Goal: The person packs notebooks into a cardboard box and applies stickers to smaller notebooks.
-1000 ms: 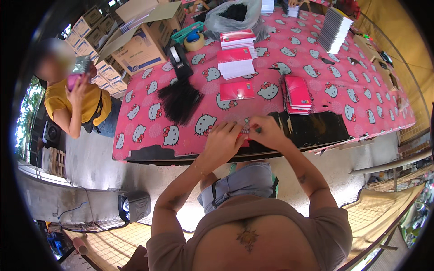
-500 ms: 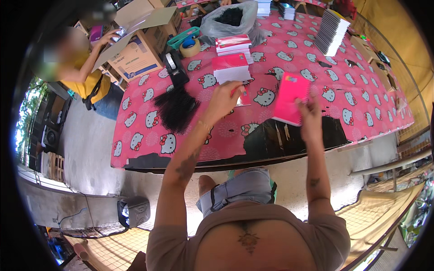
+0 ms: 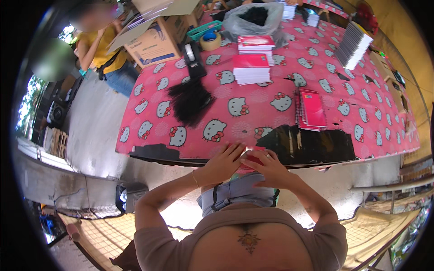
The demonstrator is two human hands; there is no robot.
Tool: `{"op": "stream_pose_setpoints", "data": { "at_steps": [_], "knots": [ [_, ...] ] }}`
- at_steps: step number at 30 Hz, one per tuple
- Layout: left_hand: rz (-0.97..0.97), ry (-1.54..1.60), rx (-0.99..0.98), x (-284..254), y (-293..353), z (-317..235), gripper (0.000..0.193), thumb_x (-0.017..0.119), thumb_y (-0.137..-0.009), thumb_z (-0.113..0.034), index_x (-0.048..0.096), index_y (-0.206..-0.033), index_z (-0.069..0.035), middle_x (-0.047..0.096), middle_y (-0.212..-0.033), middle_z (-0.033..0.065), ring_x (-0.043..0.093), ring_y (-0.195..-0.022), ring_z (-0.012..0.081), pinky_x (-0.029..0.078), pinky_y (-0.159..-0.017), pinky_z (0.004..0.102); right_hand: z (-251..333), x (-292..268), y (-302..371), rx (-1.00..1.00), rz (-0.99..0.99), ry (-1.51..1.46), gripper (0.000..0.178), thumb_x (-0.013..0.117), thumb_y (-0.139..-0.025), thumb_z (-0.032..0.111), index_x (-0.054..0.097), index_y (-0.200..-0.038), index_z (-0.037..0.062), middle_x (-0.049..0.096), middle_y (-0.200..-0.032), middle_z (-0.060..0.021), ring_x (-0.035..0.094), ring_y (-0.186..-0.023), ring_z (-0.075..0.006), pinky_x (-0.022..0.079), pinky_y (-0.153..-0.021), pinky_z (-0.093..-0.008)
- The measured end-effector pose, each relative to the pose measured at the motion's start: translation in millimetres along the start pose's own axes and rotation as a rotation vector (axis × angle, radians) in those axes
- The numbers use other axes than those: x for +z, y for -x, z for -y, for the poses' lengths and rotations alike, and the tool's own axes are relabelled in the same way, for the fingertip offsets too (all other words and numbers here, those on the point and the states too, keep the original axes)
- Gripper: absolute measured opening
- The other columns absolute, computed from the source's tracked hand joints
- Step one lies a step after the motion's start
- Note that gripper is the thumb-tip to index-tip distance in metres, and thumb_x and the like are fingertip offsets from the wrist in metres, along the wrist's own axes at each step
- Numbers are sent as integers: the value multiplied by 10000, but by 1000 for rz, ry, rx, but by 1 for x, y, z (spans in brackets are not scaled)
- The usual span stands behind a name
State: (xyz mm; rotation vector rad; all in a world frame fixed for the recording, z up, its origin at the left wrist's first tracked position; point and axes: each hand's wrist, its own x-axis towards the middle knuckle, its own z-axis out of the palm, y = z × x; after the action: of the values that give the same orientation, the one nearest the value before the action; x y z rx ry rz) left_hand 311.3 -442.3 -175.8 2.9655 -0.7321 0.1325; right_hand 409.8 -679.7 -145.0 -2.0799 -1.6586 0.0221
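At the table's near edge, both my hands are on a small red notebook (image 3: 257, 157), mostly covered by my fingers. My left hand (image 3: 224, 164) presses its fingers along the notebook's left side. With bent fingers, my right hand (image 3: 267, 169) grips the right side. A small pile of pink notebooks (image 3: 313, 109) with dark spiral edges lies farther right. Beyond, at the middle, stand two stacks of loose white pages with pink covers, a nearer stack (image 3: 251, 70) and a farther stack (image 3: 256, 45). A bundle of black binding coils (image 3: 191, 105) lies to the left.
A black desk device (image 3: 194, 63), a tape roll (image 3: 210, 41), a teal basket (image 3: 203, 30) and a cardboard box (image 3: 153, 45) stand at the back left. Behind the stacks is a plastic bag (image 3: 230, 29) of black coils. A tall notebook stack (image 3: 353, 45) stands far right. A person in yellow (image 3: 108, 54) stands left.
My right hand has left the pink notebook on a pile at the right. Both hands have come back to the near edge with a red notebook. The view has shifted.
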Motion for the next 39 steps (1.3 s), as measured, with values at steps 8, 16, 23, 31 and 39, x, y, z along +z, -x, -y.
{"op": "stream_pose_setpoints", "data": {
  "at_steps": [8, 16, 23, 31, 39],
  "knots": [
    [-597, -67, -608, -66, -52, 123, 334, 652, -925, -218, 632, -1175, 2, 646, -1175, 174, 622, -1068, 330, 531, -862, 418, -45, 8, -24, 336, -473, -347, 314, 722, -831, 24, 634, -1131, 58, 683, -980, -111, 648, -871, -312, 513, -716, -357],
    [-742, -390, -485, -14, -47, 156, 290, 659, -909, -206, 643, -1131, -19, 653, -1052, 126, 627, -922, 292, 524, -827, 433, -55, 40, -38, 431, -749, -711, 342, 696, -845, -21, 545, -1149, 20, 659, -1036, -125, 637, -925, -181, 506, -813, -299],
    [-635, -248, -550, -28, -32, 131, 266, 644, -919, -229, 636, -1105, -39, 611, -989, 99, 607, -876, 273, 519, -793, 401, -48, 47, -52, 470, -668, -1123, 328, 719, -854, -8, 533, -1124, 9, 658, -1013, -86, 611, -911, -127, 497, -831, -276],
    [-693, 556, -486, -59, -20, 41, 185, 680, -902, -96, 699, -1069, -19, 639, -820, 108, 628, -649, 199, 492, -559, 309, -54, 42, -46, 480, -602, -985, 236, 710, -889, 28, 673, -1120, -4, 689, -1015, -38, 604, -939, -87, 479, -834, -244],
    [-772, 560, -474, -35, -19, 46, 159, 701, -895, -102, 714, -1029, -17, 674, -847, 127, 634, -615, 218, 506, -546, 308, -53, 39, -48, 400, -561, -927, 228, 677, -913, 19, 682, -1140, 2, 691, -1027, -34, 606, -950, -91, 483, -847, -251]
  ]
}}
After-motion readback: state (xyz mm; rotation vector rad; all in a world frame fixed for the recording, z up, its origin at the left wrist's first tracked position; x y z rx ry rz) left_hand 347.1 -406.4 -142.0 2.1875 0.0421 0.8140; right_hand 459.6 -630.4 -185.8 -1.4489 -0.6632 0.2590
